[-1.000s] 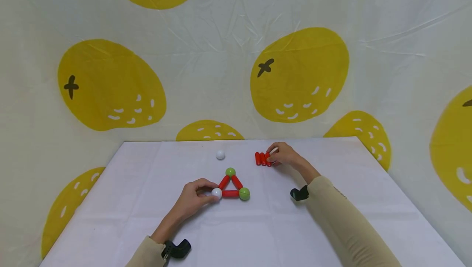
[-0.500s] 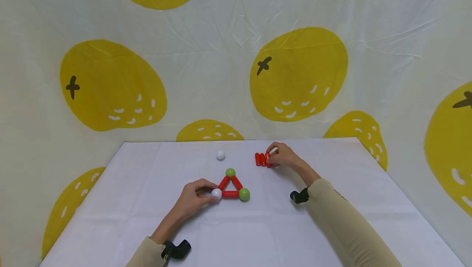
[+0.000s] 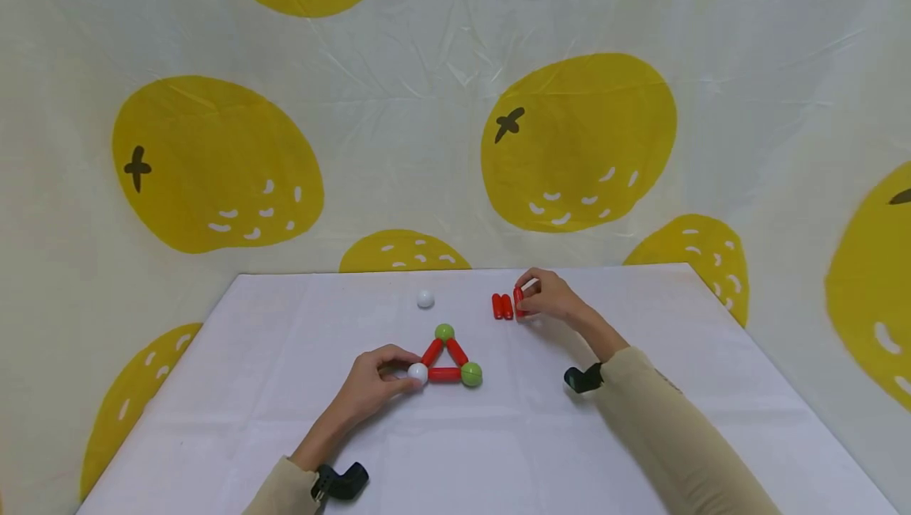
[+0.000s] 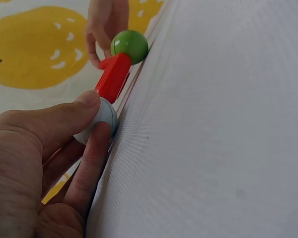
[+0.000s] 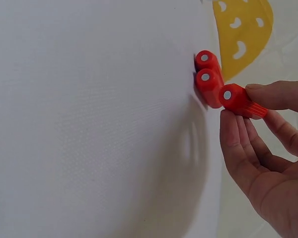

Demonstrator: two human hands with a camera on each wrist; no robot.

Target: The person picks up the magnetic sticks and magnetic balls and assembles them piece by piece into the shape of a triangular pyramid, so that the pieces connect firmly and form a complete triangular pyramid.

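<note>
A flat triangle of three red rods [image 3: 444,374] with two green balls [image 3: 470,374] and one white ball [image 3: 417,373] lies on the white table [image 3: 285,388]. My left hand [image 3: 373,382] pinches that white corner ball [image 4: 100,119] between thumb and fingers. Farther back to the right, my right hand [image 3: 544,297] pinches one red rod [image 3: 518,299] [image 5: 236,100], lifted a little off two more red rods [image 3: 501,306] [image 5: 208,79] lying side by side.
A loose white ball [image 3: 425,299] sits behind the triangle near the table's far edge. A cloth backdrop printed with big yellow fruit [image 3: 576,143] hangs behind and around the table. Black wrist-camera mounts [image 3: 342,480] show on both sleeves.
The right hand has pulled the nearest red rod away from the other two and raised it slightly. The left hand and the triangle have stayed put.
</note>
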